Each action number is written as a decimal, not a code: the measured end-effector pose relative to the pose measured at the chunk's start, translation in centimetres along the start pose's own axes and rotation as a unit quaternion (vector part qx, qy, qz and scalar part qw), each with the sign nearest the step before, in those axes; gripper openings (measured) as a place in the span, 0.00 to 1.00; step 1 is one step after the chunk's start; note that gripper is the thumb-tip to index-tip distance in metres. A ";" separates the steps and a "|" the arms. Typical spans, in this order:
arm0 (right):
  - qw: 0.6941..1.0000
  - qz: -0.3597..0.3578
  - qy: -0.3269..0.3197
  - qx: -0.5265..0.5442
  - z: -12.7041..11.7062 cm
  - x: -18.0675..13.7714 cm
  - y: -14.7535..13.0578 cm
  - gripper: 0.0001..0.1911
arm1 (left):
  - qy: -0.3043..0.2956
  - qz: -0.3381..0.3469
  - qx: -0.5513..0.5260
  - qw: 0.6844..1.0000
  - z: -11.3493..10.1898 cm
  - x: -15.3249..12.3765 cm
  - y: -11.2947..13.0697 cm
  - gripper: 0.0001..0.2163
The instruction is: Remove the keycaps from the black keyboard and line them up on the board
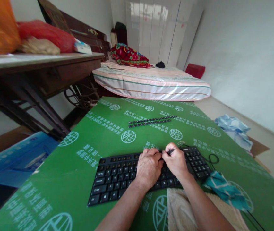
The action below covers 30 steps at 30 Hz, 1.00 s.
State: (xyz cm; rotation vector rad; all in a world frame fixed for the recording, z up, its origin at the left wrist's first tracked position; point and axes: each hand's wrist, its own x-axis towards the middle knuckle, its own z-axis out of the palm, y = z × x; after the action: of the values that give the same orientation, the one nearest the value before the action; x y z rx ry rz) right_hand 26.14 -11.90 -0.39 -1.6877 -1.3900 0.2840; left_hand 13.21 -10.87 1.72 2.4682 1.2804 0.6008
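A black keyboard point(124, 176) lies on a green-covered table, bare sockets showing along its upper rows where keycaps are off. My left hand point(149, 165) rests on its middle, fingers bent closely over the back edge, gripping it. Just to the right, my right hand point(176, 159) is closed in a pinch around a thin dark stick-like tool point(170, 151), whose tip is hidden between the hands. Two lines of small black keycaps point(149, 122) sit behind the keyboard. A few thin metal pieces point(181, 143) lie near its back edge.
A beige cloth point(181, 208) lies in front of the keyboard, with a teal checked cloth point(227, 191) and a black cable point(211, 159) at right. Beyond the green tabletop point(103, 128) is a bed point(151, 83). A sewing-machine table point(43, 64) stands left.
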 end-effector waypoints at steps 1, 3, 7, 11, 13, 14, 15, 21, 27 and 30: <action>1.000 -0.002 0.001 0.001 0.0 0.0 0.0 0.05 | -0.003 -0.006 0.013 1.000 0.0 0.0 0.1 0.06; 1.000 -0.004 0.000 0.004 0.0 0.0 0.1 0.05 | -0.007 -0.019 0.036 0.999 0.1 0.1 0.4 0.06; 1.000 0.006 0.010 0.027 -0.2 0.0 0.1 0.07 | -0.006 -0.034 0.051 0.998 0.1 0.1 0.8 0.06; 0.998 0.008 0.001 0.057 -0.2 0.0 0.2 0.08 | 0.006 -0.028 0.045 0.999 0.2 0.0 0.7 0.05; 0.996 0.015 0.003 0.083 -0.2 0.0 0.3 0.09 | 0.015 -0.020 0.028 0.999 0.2 -0.1 0.5 0.05; 0.995 0.022 0.007 0.102 -0.1 0.0 0.3 0.10 | 0.022 -0.016 0.016 1.000 0.2 -0.2 0.4 0.06; 0.992 0.027 0.008 0.121 -0.1 0.0 0.3 0.10 | 0.029 -0.013 0.001 1.000 0.3 -0.2 0.4 0.06; 0.978 0.017 -0.019 0.206 -0.1 -0.6 -0.3 0.13 | 0.069 -0.016 -0.121 0.990 0.2 -0.4 -0.4 0.08; 0.977 -0.006 0.006 0.212 -0.3 -0.9 -0.9 0.13 | 0.112 -0.048 -0.235 0.964 0.8 -0.4 -1.2 0.11; 0.987 -0.057 0.041 0.145 -1.0 -0.5 -1.2 0.12 | 0.136 -0.092 -0.301 0.940 1.1 -0.4 -1.5 0.12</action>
State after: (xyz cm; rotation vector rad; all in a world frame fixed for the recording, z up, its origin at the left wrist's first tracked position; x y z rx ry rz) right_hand 25.82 -12.87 0.91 -1.3617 -1.3091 0.3313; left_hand 12.46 -10.40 0.04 1.7883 1.1749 1.1185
